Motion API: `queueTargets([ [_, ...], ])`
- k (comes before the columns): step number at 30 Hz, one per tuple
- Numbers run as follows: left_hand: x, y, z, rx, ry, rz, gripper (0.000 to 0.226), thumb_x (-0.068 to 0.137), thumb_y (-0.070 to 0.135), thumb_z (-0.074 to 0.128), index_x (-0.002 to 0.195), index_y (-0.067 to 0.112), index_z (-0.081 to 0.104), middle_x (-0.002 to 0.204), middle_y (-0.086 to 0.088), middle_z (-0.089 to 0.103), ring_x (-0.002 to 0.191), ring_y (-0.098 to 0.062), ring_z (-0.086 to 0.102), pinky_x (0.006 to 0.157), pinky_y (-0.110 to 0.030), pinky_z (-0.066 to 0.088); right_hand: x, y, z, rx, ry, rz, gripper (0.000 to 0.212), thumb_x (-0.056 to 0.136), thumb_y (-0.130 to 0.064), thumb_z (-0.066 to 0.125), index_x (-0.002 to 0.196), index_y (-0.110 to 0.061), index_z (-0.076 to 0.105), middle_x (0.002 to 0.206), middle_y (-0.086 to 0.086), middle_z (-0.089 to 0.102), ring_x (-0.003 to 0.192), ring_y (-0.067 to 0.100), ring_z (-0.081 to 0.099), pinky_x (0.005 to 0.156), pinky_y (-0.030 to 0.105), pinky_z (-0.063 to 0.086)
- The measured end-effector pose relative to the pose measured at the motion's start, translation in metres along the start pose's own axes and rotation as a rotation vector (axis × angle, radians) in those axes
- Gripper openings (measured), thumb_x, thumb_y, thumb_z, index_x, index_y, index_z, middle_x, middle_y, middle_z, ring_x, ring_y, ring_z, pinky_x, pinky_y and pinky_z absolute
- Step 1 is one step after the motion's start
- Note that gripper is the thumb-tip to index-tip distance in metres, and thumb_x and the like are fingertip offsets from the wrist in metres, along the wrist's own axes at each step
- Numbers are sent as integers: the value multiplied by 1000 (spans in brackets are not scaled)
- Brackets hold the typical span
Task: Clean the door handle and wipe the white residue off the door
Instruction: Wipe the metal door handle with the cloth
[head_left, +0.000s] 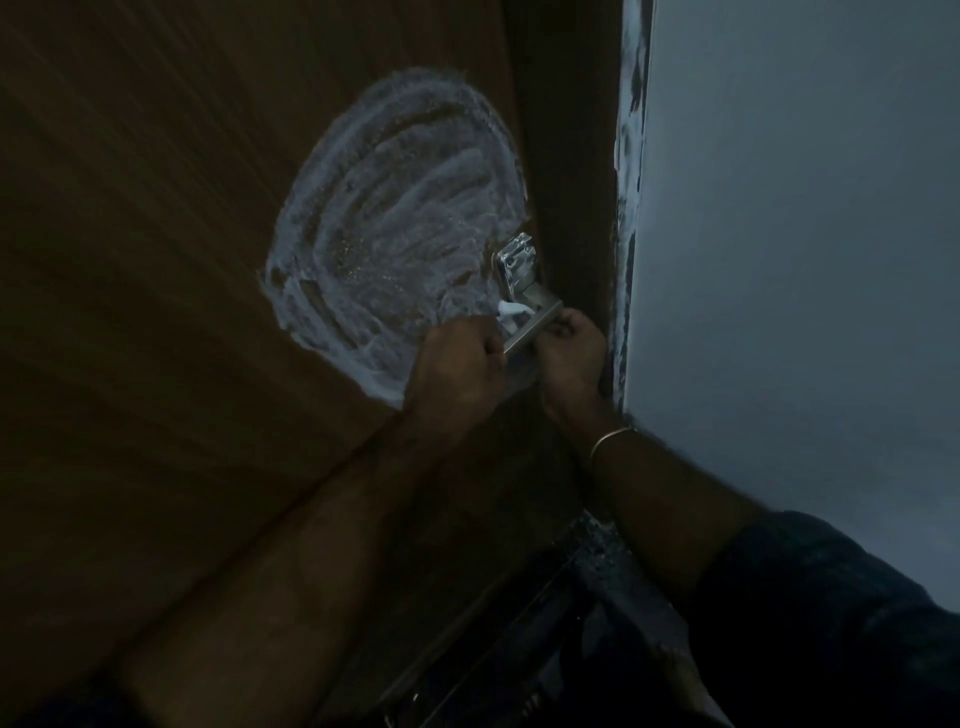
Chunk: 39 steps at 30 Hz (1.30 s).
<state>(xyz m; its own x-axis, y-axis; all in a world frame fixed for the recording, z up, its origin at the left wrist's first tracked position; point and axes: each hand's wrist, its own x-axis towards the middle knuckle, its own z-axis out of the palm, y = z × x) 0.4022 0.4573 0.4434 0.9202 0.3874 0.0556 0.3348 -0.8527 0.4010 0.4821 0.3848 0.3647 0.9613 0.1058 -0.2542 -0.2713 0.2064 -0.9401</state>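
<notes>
The metal door handle (530, 312) is gripped from both sides, the left hand (457, 364) curled around its left end and the right hand (569, 353) around its right. White residue (395, 208) is smeared in a wide swirl across the brown door (156, 260), above and left of the handle.

Both bare forearms reach up toward twelve o'clock, wrists close together. The left hand (457, 364) is fisted, knuckles facing the camera; what it grips is hidden. The right hand (569, 353), just beside it at three o'clock, curls its fingers inward, grip unclear.
</notes>
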Motion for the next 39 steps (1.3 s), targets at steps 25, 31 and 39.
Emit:
queueTargets([
  [25,2,-8,3,12,24,31,8,92,13,64,88,19,66,86,7,63,68,0,51,56,-8,33,0,22,8,-38,188,-6,29,95,-9,59,123,-10,67,124,6,67,116,21,61,99,37,51],
  [31,0,-4,1,1,3,44,19,91,10,64,81,25,60,71,17,52,69,2,54,51,-8,40,1,15,8,-85,154,-71,32,95,-8,59,125,-13,67,123,5,68,115,21,62,98,33,50],
  [39,-1,-3,-2,42,23,69,15,92,10,64,85,23,64,70,19,51,62,7,48,56,4,36,1,15,4,-75,67,-261,40,91,3,56,127,-13,65,131,2,64,125,16,56,106,33,46],
])
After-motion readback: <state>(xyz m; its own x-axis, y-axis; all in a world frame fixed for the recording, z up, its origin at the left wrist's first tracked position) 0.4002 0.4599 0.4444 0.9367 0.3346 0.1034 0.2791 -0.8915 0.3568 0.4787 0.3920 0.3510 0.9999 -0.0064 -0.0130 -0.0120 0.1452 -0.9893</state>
